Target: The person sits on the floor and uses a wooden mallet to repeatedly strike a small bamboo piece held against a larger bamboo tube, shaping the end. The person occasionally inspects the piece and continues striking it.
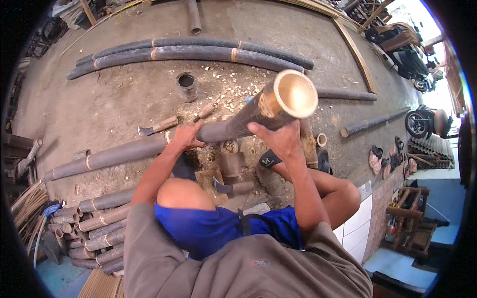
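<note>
A long dark bamboo pole [213,132] slants across in front of me, its far-left part low and its right end raised toward the camera. That end shows a pale, hollow, cut opening [297,94]. My left hand [187,136] grips the pole near its middle, by a light node ring. My right hand [283,141] holds it just below the cut end, thumb along the side and the other fingers mostly hidden. A curved-blade knife [160,125] with a wooden handle lies beyond my left hand. Another curved knife [233,186] rests between my legs, near a short upright bamboo stump [232,164].
Two dark bamboo poles [189,53] lie across the floor ahead, behind an open dark can [187,87]. Pale chips are scattered around. Stacked bamboo [107,231] is at lower left. Sandals [387,161], a wooden stool [408,218] and motorbikes [405,52] are on the right.
</note>
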